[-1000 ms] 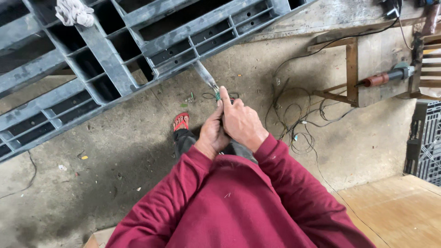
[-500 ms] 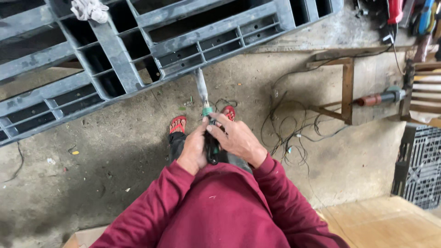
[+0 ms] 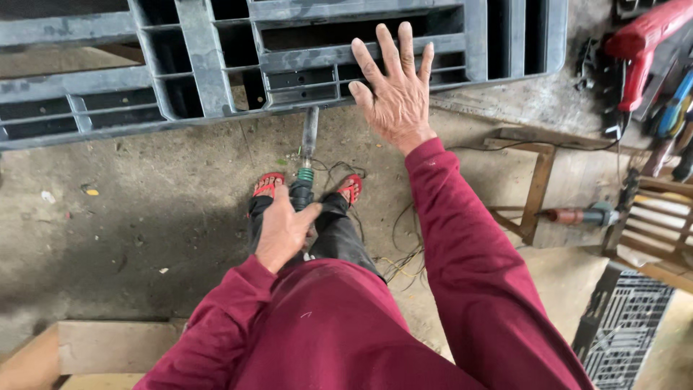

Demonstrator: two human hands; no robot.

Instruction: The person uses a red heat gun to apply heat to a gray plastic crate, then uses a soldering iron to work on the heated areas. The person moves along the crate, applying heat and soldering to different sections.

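Grey plastic pallet (image 3: 216,79) with open ribbed cells lies flat ahead of me, its near edge over the concrete floor (image 3: 144,217). My right hand (image 3: 395,90) is spread wide, fingers fanned above that edge, likely to steady it, holding nothing. My left hand (image 3: 283,230) is wrapped round the dark grip of a long tool with a green collar and grey metal nozzle (image 3: 307,155), whose tip points up under the pallet rim. Red sandals (image 3: 268,185) flank it. No packages, labels or signs show; a red power tool (image 3: 642,43) lies far right.
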